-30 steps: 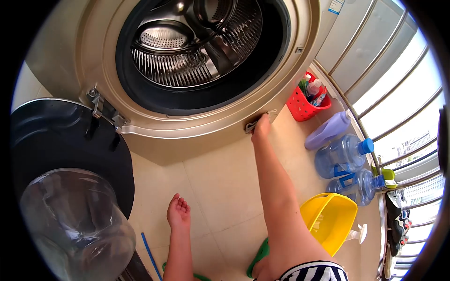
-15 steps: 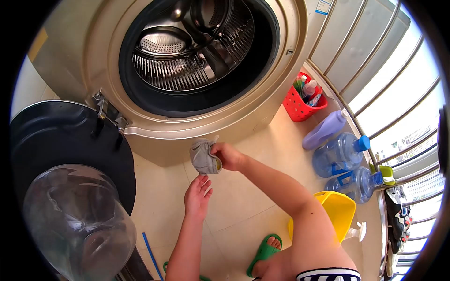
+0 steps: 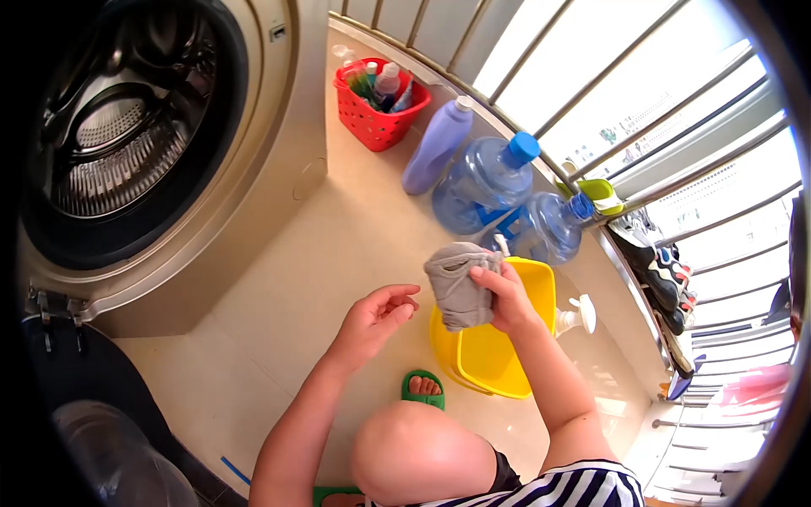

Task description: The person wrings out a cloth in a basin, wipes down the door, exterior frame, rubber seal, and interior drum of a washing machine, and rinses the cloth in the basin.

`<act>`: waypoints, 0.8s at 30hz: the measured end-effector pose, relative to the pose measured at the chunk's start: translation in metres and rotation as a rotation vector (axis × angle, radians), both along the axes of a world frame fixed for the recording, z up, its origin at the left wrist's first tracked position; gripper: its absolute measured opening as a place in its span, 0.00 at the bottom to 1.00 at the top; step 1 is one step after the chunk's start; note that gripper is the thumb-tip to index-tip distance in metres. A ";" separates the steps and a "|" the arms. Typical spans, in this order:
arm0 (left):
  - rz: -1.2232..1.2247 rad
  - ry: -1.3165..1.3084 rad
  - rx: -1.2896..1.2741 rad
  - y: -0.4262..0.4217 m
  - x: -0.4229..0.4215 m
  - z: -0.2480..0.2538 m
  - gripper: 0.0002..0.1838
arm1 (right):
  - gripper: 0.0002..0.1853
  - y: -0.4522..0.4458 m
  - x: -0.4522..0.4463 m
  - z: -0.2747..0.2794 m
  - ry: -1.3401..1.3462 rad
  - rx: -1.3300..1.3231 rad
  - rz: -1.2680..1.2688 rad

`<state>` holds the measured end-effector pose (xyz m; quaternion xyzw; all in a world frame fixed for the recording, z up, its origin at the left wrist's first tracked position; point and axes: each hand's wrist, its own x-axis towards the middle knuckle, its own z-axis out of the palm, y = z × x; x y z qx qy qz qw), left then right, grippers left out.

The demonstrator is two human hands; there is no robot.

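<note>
A folded grey cloth (image 3: 462,286) is held up in my right hand (image 3: 507,297), the thumb pressed on its front. Beneath it stands a yellow bucket (image 3: 494,359), its near rim partly behind the cloth. To the left of the cloth, my left hand (image 3: 378,319) is raised with its fingers apart, holding nothing and not touching the cloth. A white spray nozzle (image 3: 581,316) shows just right of the bucket.
The washing machine (image 3: 253,198) stands open at the left, its black-rimmed door (image 3: 93,380) below. Along the railing are a red basket (image 3: 372,122), a purple bottle (image 3: 438,145), two blue water jugs (image 3: 486,186) and shoes (image 3: 663,270).
The view has turned right. My right hand has carried the cloth from the machine's lower front to above the yellow bucket. My left hand has risen and moved along with it.
</note>
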<state>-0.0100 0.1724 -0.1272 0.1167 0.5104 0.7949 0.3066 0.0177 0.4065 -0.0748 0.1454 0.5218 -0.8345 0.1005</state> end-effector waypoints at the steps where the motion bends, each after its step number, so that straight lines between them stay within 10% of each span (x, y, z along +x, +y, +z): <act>1: -0.066 0.069 -0.112 0.014 -0.003 -0.006 0.17 | 0.25 0.017 0.014 0.001 -0.005 0.004 -0.021; 8: -0.388 0.566 -0.914 0.098 0.016 -0.021 0.36 | 0.15 0.087 0.053 -0.073 -0.230 0.795 -0.047; 12: -0.415 0.451 -1.023 0.117 0.033 -0.044 0.31 | 0.19 0.098 0.056 -0.114 -0.287 0.860 0.102; 18: -0.275 0.501 -0.941 0.116 0.035 -0.053 0.24 | 0.28 0.095 0.087 -0.072 0.202 1.818 -0.152; 24: -0.214 0.449 -0.905 0.117 0.038 -0.057 0.23 | 0.35 0.113 0.125 -0.087 -0.027 1.910 -0.334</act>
